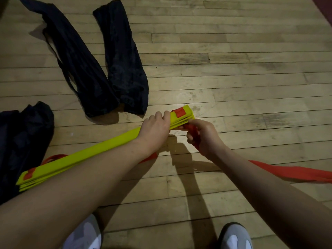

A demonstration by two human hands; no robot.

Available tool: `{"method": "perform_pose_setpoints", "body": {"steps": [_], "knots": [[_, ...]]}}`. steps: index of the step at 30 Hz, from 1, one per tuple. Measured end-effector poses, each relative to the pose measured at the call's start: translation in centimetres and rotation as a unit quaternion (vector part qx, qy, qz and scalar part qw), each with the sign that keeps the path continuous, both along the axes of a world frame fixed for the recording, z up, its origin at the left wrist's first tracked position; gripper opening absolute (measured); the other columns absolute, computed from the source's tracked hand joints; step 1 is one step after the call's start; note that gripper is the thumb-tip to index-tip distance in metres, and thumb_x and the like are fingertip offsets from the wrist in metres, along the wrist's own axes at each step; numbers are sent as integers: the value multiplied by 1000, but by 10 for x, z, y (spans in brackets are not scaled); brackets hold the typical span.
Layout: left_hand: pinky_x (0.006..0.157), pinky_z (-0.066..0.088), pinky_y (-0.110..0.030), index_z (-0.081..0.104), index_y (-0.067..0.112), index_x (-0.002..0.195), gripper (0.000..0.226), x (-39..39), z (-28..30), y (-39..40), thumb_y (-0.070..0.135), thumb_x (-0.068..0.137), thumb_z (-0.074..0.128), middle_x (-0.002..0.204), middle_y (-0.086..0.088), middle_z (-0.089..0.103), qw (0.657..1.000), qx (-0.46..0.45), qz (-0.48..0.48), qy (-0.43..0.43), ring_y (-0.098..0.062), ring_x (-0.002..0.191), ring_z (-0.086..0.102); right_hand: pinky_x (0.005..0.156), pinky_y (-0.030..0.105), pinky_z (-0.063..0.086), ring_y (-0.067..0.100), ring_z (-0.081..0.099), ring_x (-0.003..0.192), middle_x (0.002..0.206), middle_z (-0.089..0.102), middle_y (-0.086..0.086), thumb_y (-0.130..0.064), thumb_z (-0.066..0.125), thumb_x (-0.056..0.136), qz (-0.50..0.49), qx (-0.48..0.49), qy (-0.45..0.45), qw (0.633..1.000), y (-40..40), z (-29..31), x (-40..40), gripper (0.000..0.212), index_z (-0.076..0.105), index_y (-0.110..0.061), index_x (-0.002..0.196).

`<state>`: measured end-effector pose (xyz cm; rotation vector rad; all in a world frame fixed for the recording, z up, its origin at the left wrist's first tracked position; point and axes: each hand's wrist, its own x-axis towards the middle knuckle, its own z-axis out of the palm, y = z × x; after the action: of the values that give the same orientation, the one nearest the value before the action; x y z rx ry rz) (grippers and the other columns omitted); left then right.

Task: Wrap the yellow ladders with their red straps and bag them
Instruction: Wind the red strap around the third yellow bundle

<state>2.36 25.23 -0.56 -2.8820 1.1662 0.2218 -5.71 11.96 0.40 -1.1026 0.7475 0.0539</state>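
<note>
A stack of flat yellow ladder rungs [93,151] is held above the wooden floor, running from lower left to its far end at centre. My left hand [155,129] grips the stack near that far end, fingers curled over the top. Just to the right, my right hand [203,136] holds the red strap [291,172] against the end of the stack; the strap trails off under my right forearm to the right edge. More red strap loops show under the stack at lower left.
Two dark, long carry bags [124,60] lie flat on the wooden floor [233,69] at upper left. A third dark bag [23,141] lies bunched at the left edge. My two grey-white shoes [234,237] stand at the bottom.
</note>
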Motion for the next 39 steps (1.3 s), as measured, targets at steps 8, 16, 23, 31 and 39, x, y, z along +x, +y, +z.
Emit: {"method": "perform_pose_setpoints", "body": {"steps": [8,16,23,31,39], "knots": [[92,36,-39,21,9,145,61,-2,9,6,44,98,38,124,-13,42,991,-94,-12,95,-29,111,46,52,31,18,11,30,44,50,52,-5,-15,57,94,-22,-71,-10,997,-2,-2,1,19,57,-10,76],[80,46,-33,48,15,125,51,37,33,14,54,91,51,112,-2,51,980,-67,-69,174,-18,98,53,54,25,33,13,39,52,87,52,18,-23,60,89,26,-40,-51,998,-9,-3,-2,17,65,-8,93],[65,43,-29,38,15,118,39,22,27,16,43,95,52,102,1,50,965,-140,-28,218,-15,84,54,62,21,48,12,55,63,97,64,11,-6,45,98,101,-57,-40,992,-12,-5,-7,20,59,1,112],[62,42,-32,31,15,122,40,12,22,8,41,98,47,97,-5,61,989,-96,-17,110,-26,81,62,59,25,48,15,53,58,72,61,8,-15,43,102,117,-116,1,986,5,-4,-4,23,58,2,107],[72,49,-35,26,12,129,45,2,2,-4,26,96,52,112,-8,57,998,-37,46,19,-25,95,62,49,21,31,13,49,57,86,65,8,-32,55,96,94,-123,13,988,4,2,-1,29,65,-5,97]]}}
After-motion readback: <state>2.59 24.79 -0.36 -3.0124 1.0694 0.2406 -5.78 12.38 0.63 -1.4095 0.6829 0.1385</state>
